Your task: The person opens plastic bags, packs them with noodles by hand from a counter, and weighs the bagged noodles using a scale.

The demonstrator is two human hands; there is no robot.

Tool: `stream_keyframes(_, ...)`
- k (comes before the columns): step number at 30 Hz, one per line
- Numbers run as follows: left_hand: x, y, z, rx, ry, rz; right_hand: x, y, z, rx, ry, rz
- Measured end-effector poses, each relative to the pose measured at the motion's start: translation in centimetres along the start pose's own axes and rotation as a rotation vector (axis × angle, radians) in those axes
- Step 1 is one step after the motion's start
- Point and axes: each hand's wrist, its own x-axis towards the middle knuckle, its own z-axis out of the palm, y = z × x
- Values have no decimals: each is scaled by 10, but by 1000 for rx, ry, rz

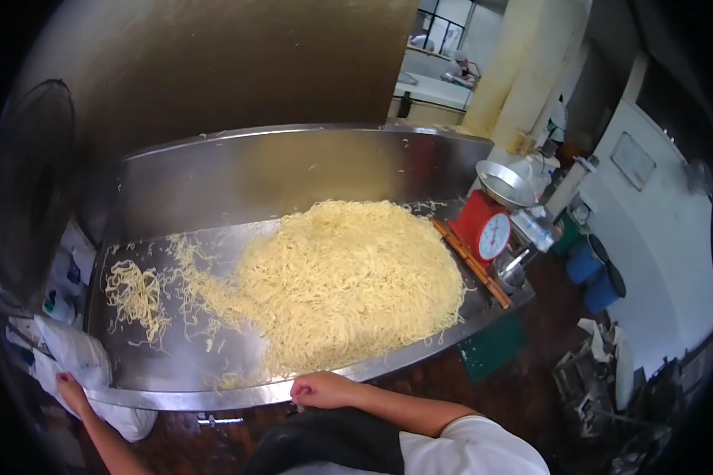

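Observation:
A big mound of pale yellow noodles (356, 277) lies on the steel table (186, 364), with looser strands and a small heap (133, 293) at its left. My right hand (321, 389) is curled closed at the table's front rim, close to the mound's lower edge; whatever its fingers may hold is hidden. Beyond the left end of the table, my left hand (71, 393) is closed against a white plastic sack (75, 352), seeming to grip it.
At the table's right end are a red dial scale (483, 226) with a metal pan (505, 184), wooden sticks (475, 265) and a metal pot (511, 275). A large fan (36, 190) stands at left. Blue bins (586, 261) are on the right. Another person (461, 65) is far back.

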Motion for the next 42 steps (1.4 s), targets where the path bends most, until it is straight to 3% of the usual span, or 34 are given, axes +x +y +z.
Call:
stream_keyframes(5,41,4,-10,-180,195,175,-4,4,-6,-6,55,-75)
stream_keyframes(6,49,8,-15,-249,20,32,-3,3,-8,-5,55,-77)
stream_keyframes(9,15,31,-6,62,45,41,1,5,-8,13,49,-73)
stream_keyframes(11,-1,17,-2,231,-97,66,4,3,-6,18,50,-86)
stream_keyframes(13,7,9,1,146,-160,2,2,0,-8,5,66,-112)
stream_keyframes(16,14,9,1,14,-18,116,-1,4,-8,-14,52,-80)
stream_keyframes(20,-12,78,-35,185,-141,41,-2,3,-9,34,32,-7)
stream_keyframes(23,8,32,-7,170,-243,102,-1,0,-9,23,62,-40)
stream_keyframes(26,24,23,-7,50,192,214,0,1,-11,-13,57,-14)
stream_keyframes(27,28,50,-34,-54,17,64,3,6,-12,-43,41,-29)
stream_keyframes(29,66,21,-16,-336,168,32,5,11,-12,-33,82,-46)
stream_keyframes(30,87,-10,-4,87,406,454,5,5,-15,55,71,-26)
stream_keyframes(34,32,168,-105,-377,607,60,6,-29,-27,63,92,105)
stream_keyframes(35,32,184,-118,-412,754,241,8,-27,-29,39,92,79)
stream_keyframes(39,33,210,-149,-471,693,298,19,-33,-37,155,114,71)
stream_keyframes(42,33,197,-146,-560,622,222,26,-41,-38,122,109,65)
